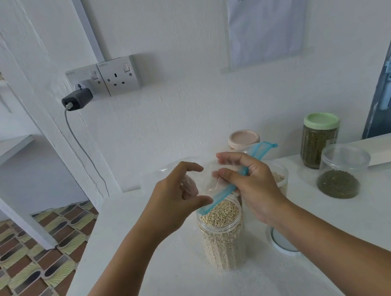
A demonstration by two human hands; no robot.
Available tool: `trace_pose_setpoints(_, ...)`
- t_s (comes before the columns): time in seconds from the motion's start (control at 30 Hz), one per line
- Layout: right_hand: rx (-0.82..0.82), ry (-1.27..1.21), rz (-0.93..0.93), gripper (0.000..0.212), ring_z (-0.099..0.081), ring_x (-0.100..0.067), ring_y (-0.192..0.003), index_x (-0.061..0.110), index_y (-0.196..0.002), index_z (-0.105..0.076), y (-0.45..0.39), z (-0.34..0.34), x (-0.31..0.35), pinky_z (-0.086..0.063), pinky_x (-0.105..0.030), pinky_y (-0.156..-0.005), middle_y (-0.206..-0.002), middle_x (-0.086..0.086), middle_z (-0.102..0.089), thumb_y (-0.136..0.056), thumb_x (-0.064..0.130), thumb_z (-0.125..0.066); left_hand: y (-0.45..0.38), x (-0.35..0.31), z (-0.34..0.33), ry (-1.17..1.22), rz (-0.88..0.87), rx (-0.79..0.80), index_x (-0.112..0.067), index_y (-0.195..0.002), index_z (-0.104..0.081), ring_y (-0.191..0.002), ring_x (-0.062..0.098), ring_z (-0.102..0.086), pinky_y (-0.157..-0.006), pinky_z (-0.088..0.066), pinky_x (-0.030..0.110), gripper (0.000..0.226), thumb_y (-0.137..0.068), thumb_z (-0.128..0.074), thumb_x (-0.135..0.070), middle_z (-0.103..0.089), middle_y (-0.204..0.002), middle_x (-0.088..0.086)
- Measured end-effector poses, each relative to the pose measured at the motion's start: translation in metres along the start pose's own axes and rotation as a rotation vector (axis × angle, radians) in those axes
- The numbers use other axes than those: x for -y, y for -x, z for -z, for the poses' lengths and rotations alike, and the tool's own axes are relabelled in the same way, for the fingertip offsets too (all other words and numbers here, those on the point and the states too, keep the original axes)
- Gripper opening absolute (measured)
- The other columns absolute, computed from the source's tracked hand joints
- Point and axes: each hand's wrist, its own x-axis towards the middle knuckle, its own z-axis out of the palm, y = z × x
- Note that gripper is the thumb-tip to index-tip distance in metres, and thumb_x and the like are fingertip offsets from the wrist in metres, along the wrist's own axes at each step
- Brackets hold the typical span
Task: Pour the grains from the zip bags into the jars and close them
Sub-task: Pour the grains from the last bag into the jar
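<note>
The zip bag (pixel 209 181), nearly empty, is limp, light and slippery film over the open, full jar (pixel 222 232) mid-counter. Right hand (pixel 248 185) pinches the stiffer blue zip strip, the best hold. Left hand (pixel 178 196) grips the film, fingers curled.

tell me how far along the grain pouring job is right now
Done: the green-lidded jar is filled and closed. In hand: both the left hand and right hand hold an apparently empty zip bag over the open jar, nearly full of pale grains. Left: its white lid lies on the counter beside it.
</note>
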Motion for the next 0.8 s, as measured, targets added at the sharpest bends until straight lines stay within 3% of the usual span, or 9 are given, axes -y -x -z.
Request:
trace_pose_setpoints(0.17, -0.018, -0.003, -0.021, 0.029, -0.075, -0.021, -0.107, 0.021, -0.110, -0.080, -0.002, 0.005, 0.002, -0.060, -0.039, -0.097, -0.125, -0.004, -0.072, -0.094, -0.002, -0.070, 0.003, 0.003, 0.004, 0.082, 0.031, 0.041, -0.037, -0.135, -0.055, -0.081, 0.016, -0.076, -0.075, -0.064, 0.038, 0.057, -0.089, -0.082, -0.018, -0.073, -0.095, -0.009)
trace_pose_setpoints(0.4, -0.021, -0.022, -0.055, 0.024, -0.077, -0.024, -0.098, 0.017, -0.113, -0.077, -0.002, 0.004, 0.005, -0.061, -0.039, -0.093, -0.120, -0.005, -0.075, -0.098, 0.003, -0.067, 0.007, 0.000, 0.013, 0.127, 0.051, 0.111, -0.039, -0.141, -0.053, -0.100, 0.010, -0.075, -0.097, -0.060, 0.040, 0.059, -0.090, -0.080, -0.027, -0.078, -0.106, -0.011)
trace_pose_setpoints(0.57, 0.023, 0.009, -0.029, 0.025, -0.074, -0.019, -0.088, 0.017, -0.114, -0.077, -0.012, 0.009, 0.018, -0.057, -0.031, -0.082, -0.116, -0.005, -0.076, -0.102, 0.002, -0.061, 0.016, -0.018, 0.056, 0.223, 0.121, 0.376, -0.050, -0.152, -0.037, -0.111, 0.019, -0.074, -0.102, -0.056, 0.036, 0.072, -0.090, -0.070, -0.037, -0.076, -0.122, -0.005)
trace_pose_setpoints(0.7, 0.132, 0.094, -0.013, 0.035, -0.066, -0.014, -0.081, 0.015, -0.111, -0.077, -0.024, 0.010, 0.038, -0.051, -0.024, -0.074, -0.112, -0.004, -0.077, -0.101, -0.007, -0.052, 0.016, -0.029, 0.107, 0.100, 0.163, 0.492, -0.051, -0.143, -0.055, -0.108, 0.018, -0.073, -0.103, -0.056, 0.041, 0.055, -0.091, -0.067, -0.040, -0.076, -0.114, -0.003)
trace_pose_setpoints(0.8, 0.256, 0.149, -0.006, 0.041, -0.060, -0.014, -0.074, 0.014, -0.098, -0.080, -0.031, 0.003, 0.055, -0.046, -0.023, -0.071, -0.105, -0.008, -0.077, -0.094, -0.013, -0.050, 0.006, -0.035, 0.131, 0.008, 0.078, 0.453, -0.047, -0.127, -0.071, -0.111, 0.006, -0.065, -0.111, -0.047, 0.046, 0.035, -0.092, -0.068, -0.048, -0.071, -0.107, -0.014)
